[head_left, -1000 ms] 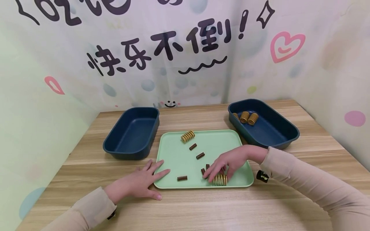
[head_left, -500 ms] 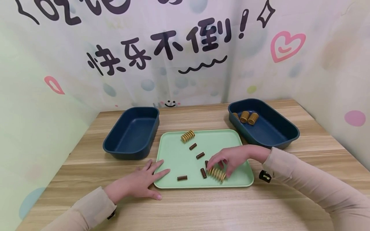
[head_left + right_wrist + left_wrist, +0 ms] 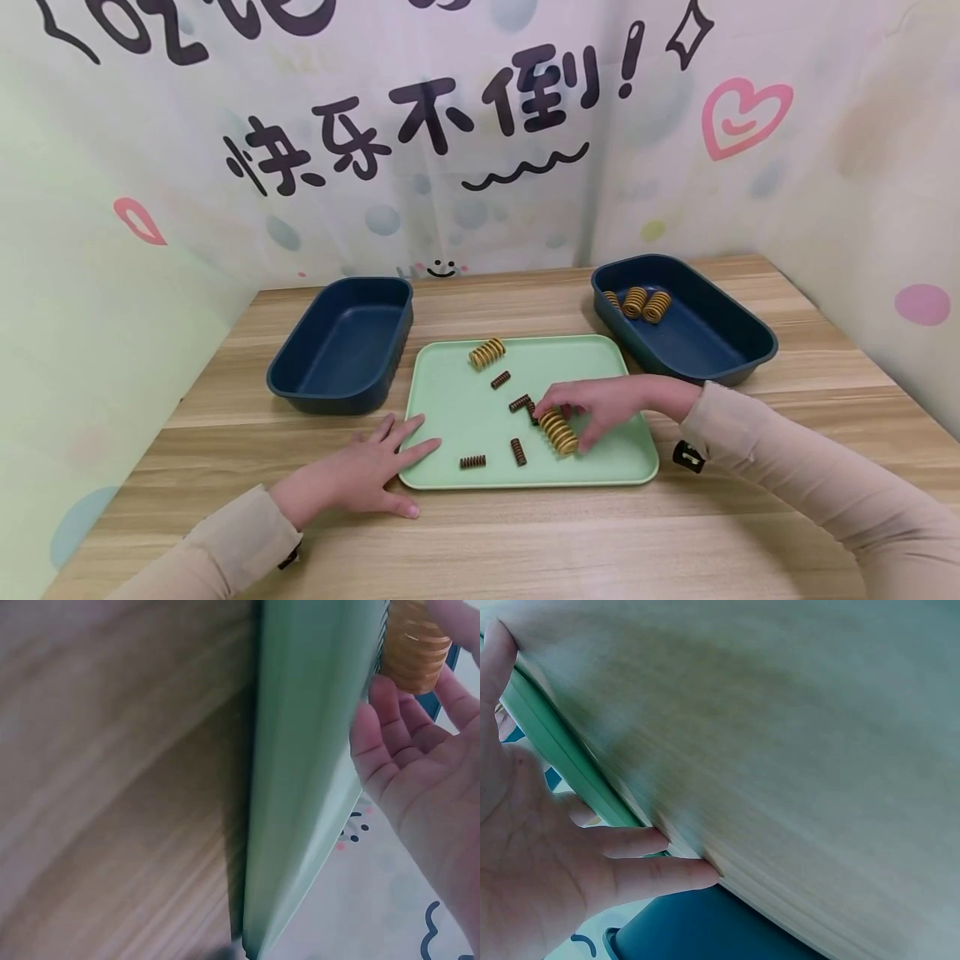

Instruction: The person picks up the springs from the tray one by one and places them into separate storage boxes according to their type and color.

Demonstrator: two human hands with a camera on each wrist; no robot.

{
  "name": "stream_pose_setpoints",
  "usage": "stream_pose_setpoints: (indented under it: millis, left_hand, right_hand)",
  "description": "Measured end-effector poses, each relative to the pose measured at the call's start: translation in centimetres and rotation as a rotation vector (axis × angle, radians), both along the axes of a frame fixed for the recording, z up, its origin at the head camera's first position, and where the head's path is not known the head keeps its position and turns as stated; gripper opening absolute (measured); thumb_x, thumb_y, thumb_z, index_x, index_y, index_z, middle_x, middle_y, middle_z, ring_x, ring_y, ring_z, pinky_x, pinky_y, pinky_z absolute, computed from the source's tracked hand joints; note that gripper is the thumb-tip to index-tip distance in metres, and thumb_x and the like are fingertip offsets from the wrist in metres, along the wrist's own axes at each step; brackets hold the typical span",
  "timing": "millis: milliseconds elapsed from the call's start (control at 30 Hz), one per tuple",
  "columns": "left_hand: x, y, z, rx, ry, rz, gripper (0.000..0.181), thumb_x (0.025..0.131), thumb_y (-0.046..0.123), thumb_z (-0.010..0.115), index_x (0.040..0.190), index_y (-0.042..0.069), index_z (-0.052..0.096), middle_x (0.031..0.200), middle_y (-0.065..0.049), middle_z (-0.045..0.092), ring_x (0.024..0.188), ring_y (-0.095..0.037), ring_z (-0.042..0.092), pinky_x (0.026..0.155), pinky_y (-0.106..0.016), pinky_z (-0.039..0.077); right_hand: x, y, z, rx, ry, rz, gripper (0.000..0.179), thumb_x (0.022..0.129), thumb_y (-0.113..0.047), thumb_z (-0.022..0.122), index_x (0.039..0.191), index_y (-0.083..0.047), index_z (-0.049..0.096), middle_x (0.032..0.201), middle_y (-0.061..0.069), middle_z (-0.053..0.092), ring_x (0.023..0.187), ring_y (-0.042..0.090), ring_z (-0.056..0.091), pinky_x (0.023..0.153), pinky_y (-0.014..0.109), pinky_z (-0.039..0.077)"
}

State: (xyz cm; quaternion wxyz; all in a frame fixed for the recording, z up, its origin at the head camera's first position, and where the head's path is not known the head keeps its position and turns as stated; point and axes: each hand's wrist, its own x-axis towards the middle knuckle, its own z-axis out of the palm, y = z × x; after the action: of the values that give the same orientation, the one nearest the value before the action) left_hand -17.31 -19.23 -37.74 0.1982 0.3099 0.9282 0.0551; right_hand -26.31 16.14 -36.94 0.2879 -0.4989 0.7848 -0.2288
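My right hand (image 3: 600, 403) pinches a large yellow coil spring (image 3: 558, 432) between thumb and fingers, over the right part of the green tray (image 3: 592, 354). The right wrist view shows this yellow spring between the thumb and the fingertips. Beside the fingertips lies a small dark spring (image 3: 533, 413), partly hidden, with another dark spring (image 3: 519, 403) close by. Nearer the front edge are a dark spring (image 3: 518, 452) and one more dark spring (image 3: 472, 462). My left hand (image 3: 367, 471) lies with fingers spread, fingertips over the tray's left rim and thumb on the table.
Another yellow spring (image 3: 487, 354) and a small dark spring (image 3: 500, 380) lie at the tray's back. A navy bin (image 3: 292, 383) stands at the left with a bare floor. In the right navy bin (image 3: 738, 358) are 3 yellow springs (image 3: 656, 307).
My right hand has shifted slightly away from the tray's front edge, turning the yellow spring. One dark spring slid left; another moved back toward its neighbour. My left hand stays put.
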Motion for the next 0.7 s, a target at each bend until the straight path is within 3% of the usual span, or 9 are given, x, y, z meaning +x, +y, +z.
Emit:
stream_pose_setpoints:
  millis: [267,400,700]
  left_hand:
    - [0.0,0.0,-0.2,-0.003,0.001,-0.001,0.084,0.077,0.065,0.053,0.146,0.027,0.024,0.153,-0.011,0.007,0.133,-0.050,0.011,0.091,-0.069,0.026]
    - [0.0,0.0,-0.2,0.002,0.001,-0.001,0.084,0.077,0.065,0.053,0.146,0.027,0.024,0.153,-0.012,0.008,0.133,-0.051,0.011,0.090,-0.070,0.026]
    - [0.0,0.0,-0.3,-0.007,0.020,-0.008,0.085,0.077,0.066,0.053,0.146,0.026,0.024,0.153,-0.013,0.008,0.132,-0.052,0.012,0.089,-0.071,0.027]
  right_hand:
    - [0.7,-0.4,-0.3,0.047,0.132,-0.027,0.075,0.072,-0.038,0.076,0.133,-0.008,0.042,0.116,-0.001,0.044,0.098,0.009,0.042,0.086,0.026,0.038]
    - [0.9,-0.5,-0.6,0.022,0.180,-0.037,0.072,0.072,-0.040,0.075,0.130,-0.009,0.046,0.113,-0.002,0.046,0.097,0.009,0.042,0.085,0.026,0.038]
    - [1.0,-0.6,-1.2,-0.018,0.196,-0.081,0.064,0.072,-0.041,0.075,0.121,-0.009,0.048,0.111,-0.003,0.049,0.101,0.011,0.044,0.089,0.029,0.039]
